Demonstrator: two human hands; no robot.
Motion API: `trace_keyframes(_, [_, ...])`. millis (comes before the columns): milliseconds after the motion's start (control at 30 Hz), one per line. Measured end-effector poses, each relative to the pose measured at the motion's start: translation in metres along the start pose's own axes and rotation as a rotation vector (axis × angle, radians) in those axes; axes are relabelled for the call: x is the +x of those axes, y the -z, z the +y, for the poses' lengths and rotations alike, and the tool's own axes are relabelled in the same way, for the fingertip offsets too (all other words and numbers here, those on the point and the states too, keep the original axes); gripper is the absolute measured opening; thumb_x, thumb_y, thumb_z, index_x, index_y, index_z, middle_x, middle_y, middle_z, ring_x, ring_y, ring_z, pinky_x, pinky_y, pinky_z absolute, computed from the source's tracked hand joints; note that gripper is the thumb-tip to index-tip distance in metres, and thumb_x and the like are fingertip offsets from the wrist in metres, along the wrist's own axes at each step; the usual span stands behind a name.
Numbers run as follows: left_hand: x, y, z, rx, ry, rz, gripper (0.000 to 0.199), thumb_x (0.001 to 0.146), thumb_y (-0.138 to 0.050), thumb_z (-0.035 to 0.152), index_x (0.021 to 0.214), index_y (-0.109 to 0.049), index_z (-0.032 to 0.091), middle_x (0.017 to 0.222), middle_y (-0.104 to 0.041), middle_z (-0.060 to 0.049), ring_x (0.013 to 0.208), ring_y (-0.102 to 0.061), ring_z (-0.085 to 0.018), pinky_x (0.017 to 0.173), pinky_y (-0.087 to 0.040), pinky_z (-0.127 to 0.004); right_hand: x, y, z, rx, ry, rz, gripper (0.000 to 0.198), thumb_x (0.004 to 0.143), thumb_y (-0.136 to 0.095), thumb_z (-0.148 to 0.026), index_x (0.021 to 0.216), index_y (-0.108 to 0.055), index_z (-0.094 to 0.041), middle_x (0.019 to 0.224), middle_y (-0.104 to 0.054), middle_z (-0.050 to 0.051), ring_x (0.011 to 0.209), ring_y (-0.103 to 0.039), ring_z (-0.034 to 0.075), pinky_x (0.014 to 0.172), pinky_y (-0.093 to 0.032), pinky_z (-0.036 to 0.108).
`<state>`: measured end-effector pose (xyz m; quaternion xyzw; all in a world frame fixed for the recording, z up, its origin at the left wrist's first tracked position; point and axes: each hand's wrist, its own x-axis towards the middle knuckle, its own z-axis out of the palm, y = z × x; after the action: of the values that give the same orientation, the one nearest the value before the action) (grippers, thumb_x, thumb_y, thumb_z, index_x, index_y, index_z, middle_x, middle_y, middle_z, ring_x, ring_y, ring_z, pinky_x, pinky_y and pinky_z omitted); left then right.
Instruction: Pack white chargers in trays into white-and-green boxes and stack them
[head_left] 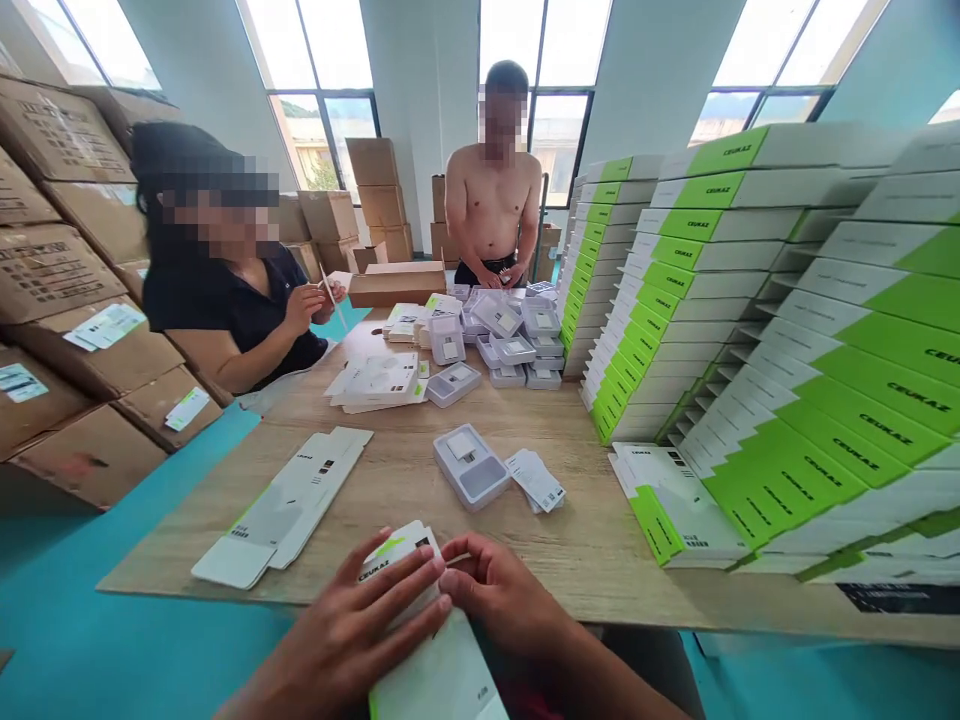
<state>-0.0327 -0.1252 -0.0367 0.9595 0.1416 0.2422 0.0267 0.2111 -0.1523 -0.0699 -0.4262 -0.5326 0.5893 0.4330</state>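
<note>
A white and green cardboard box (442, 670) sits at the near table edge, its far end over the tabletop. My left hand (367, 625) lies across its top face, fingers stretched over the printed end and holding it. At that end's right corner my right hand (499, 590) is closed, thumb and forefinger pinching the box's edge. The part between those fingertips is mostly hidden. Just beyond are a clear plastic tray (484, 483) with a small white piece in it and a fanned pile of printed cards (536, 480). Flattened box blanks (292, 500) lie to the left.
Tall stacks of white and green boxes (817, 400) line the table's right side. Plastic trays (510, 350) are heaped at the back, beside more flat blanks (379, 380). One person (217, 270) handles a card at left; another person (495, 200) stands behind. Cartons (67, 240) fill the left.
</note>
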Motion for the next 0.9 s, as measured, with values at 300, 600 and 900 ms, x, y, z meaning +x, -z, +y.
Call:
trace_keyframes(300, [0.020,0.010,-0.054,-0.280,0.701,0.395,0.050,0.092,-0.073,0.033,0.140,-0.063,0.022,0.123,-0.077,-0.014,0.108,-0.076,-0.033,0.086,-0.067,-0.043,0.076,0.038,-0.014,-1.314,0.075,0.170,0.061,0.089,-0.074,-0.048,0.142,-0.059,-0.024,0.165,-0.036,0.022,0.153,-0.029,0.047,0.115,-0.029,0.069])
trace_keyframes(600, [0.020,-0.001,-0.072,-0.321,0.571,0.424,0.047,0.092,-0.073,0.031,0.137,-0.065,0.021,0.132,-0.072,-0.014,0.124,-0.068,-0.031,0.104,-0.058,-0.044,0.045,0.064,-0.006,-1.217,0.325,0.125,0.046,0.096,-0.068,-0.036,0.140,-0.061,-0.026,0.154,-0.056,0.013,0.143,-0.050,0.034,0.116,-0.041,0.056])
trace_keyframes(900, [0.114,-0.034,-0.124,-0.508,0.835,0.560,0.047,0.079,-0.080,0.052,0.107,-0.075,0.013,0.096,-0.081,-0.009,0.094,-0.077,-0.033,0.078,-0.065,-0.037,0.017,0.130,-0.006,-1.220,0.081,0.362,0.022,0.084,-0.079,-0.021,0.105,-0.079,-0.018,0.122,-0.076,0.015,0.117,-0.070,0.032,0.104,-0.054,0.048])
